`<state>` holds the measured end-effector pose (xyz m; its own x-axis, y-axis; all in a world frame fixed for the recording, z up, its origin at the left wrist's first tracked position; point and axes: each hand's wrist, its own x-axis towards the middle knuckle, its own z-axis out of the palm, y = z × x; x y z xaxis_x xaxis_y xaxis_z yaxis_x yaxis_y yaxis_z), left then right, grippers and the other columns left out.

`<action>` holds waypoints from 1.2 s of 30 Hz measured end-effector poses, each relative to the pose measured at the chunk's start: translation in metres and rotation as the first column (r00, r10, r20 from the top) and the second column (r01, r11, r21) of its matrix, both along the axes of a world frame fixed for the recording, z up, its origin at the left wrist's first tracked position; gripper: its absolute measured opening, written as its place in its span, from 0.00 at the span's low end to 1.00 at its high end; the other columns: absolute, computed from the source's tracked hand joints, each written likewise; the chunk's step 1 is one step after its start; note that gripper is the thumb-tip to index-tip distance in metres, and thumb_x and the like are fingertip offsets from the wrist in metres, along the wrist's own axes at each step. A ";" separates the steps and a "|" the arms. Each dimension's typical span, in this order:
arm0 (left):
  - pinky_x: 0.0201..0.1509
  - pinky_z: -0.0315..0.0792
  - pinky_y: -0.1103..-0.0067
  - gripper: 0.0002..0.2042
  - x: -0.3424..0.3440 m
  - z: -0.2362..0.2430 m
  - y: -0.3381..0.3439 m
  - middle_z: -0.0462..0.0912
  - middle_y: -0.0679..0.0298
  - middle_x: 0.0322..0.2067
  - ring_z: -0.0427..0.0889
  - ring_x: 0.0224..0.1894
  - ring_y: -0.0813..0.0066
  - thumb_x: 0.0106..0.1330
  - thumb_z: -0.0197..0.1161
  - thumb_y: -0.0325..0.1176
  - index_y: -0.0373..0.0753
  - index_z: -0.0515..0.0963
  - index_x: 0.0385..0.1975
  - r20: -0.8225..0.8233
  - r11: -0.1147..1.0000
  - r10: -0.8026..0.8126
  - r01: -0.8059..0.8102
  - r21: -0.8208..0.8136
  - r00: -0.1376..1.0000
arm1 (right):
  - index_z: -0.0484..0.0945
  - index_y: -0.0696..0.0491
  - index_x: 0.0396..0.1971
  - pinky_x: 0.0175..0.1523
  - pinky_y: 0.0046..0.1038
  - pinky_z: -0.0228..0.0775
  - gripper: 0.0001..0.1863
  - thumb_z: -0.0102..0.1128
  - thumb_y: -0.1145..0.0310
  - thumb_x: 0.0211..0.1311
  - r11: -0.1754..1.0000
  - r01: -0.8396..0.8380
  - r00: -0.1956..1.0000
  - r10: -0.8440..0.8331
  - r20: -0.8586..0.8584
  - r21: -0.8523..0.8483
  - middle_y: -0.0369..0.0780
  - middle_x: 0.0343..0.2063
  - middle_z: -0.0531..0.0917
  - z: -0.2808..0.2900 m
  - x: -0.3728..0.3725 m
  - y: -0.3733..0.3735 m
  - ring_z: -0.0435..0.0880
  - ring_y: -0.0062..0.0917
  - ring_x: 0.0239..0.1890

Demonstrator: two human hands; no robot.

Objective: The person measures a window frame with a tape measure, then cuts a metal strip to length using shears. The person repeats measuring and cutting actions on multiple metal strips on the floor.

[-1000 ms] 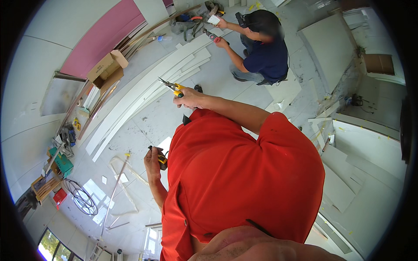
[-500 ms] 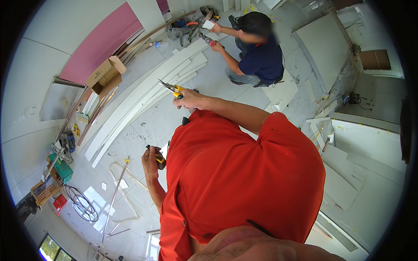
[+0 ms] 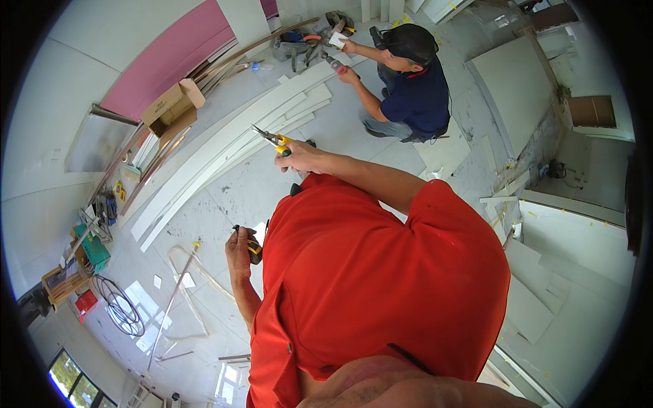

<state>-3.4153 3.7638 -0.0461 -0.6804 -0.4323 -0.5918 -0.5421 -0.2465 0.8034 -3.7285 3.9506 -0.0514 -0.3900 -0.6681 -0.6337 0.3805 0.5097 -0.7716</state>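
My right hand (image 3: 299, 158) reaches forward from my red shirt (image 3: 381, 285) and grips yellow-handled snips (image 3: 273, 139), whose blades point left over the floor. My left hand (image 3: 238, 250) is held low at my left side, closed on a small black and yellow tool (image 3: 254, 251); its kind is too small to tell. Long white boards (image 3: 224, 146) lie on the floor just beyond the snips.
A co-worker in a dark blue shirt (image 3: 415, 95) crouches ahead, holding a small white piece (image 3: 337, 41) and a red-handled tool (image 3: 335, 63). An open cardboard box (image 3: 173, 109), a pink panel (image 3: 173, 54), coiled wire (image 3: 119, 306) and white boards at the right (image 3: 517, 88) surround me.
The view has shifted slightly, so the co-worker and the boards sit a bit differently. Both my hands keep their tools in nearly the same place.
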 end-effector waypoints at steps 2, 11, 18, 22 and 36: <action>0.33 0.71 0.81 0.22 0.002 0.000 0.004 0.80 0.69 0.26 0.77 0.27 0.82 0.82 0.58 0.50 0.35 0.84 0.36 0.009 1.000 0.017 -0.017 0.014 1.000 | 0.77 0.51 0.37 0.21 0.22 0.56 0.10 0.65 0.61 0.67 1.000 0.001 1.000 -0.001 -0.002 0.000 0.37 0.33 0.82 0.004 0.003 -0.001 0.65 0.14 0.21; 0.30 0.73 0.80 0.22 0.003 0.004 0.012 0.80 0.68 0.25 0.79 0.25 0.81 0.83 0.56 0.50 0.35 0.83 0.37 0.015 1.000 0.016 -0.017 0.017 1.000 | 0.76 0.54 0.36 0.20 0.24 0.54 0.10 0.65 0.64 0.63 0.998 0.069 0.998 -0.069 0.013 0.009 0.39 0.31 0.84 -0.001 0.011 0.004 0.66 0.15 0.19; 0.34 0.73 0.81 0.22 0.010 -0.007 0.012 0.80 0.69 0.25 0.78 0.26 0.82 0.82 0.57 0.50 0.35 0.84 0.37 0.022 1.000 -0.021 0.021 0.008 1.000 | 0.78 0.51 0.36 0.23 0.23 0.61 0.11 0.67 0.60 0.72 0.978 0.187 0.956 -0.161 0.244 -0.091 0.35 0.29 0.80 0.017 0.018 0.013 0.70 0.16 0.22; 0.34 0.73 0.81 0.21 0.018 0.000 0.014 0.80 0.69 0.25 0.77 0.26 0.82 0.82 0.57 0.49 0.36 0.84 0.37 0.040 1.000 0.012 -0.013 0.022 0.999 | 0.73 0.49 0.29 0.37 0.27 0.70 0.19 0.62 0.53 0.78 0.777 0.435 0.796 -0.095 0.598 -0.455 0.31 0.24 0.74 0.061 0.031 0.003 0.72 0.17 0.24; 0.35 0.71 0.78 0.22 0.032 0.013 0.008 0.79 0.69 0.26 0.76 0.28 0.80 0.81 0.57 0.46 0.32 0.85 0.35 0.117 0.975 -0.068 0.091 -0.201 0.991 | 0.79 0.49 0.20 0.62 0.62 0.77 0.24 0.64 0.51 0.76 -0.345 -0.108 0.981 0.117 -0.157 -0.932 0.31 0.18 0.79 0.279 0.053 -0.022 0.75 0.21 0.19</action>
<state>-3.3835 3.7719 -0.0336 -0.6538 -0.4992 -0.5686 -0.6403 -0.0353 0.7673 -3.6757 3.9285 0.2279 -0.2070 -0.4055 0.8904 0.4446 -0.8497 -0.2836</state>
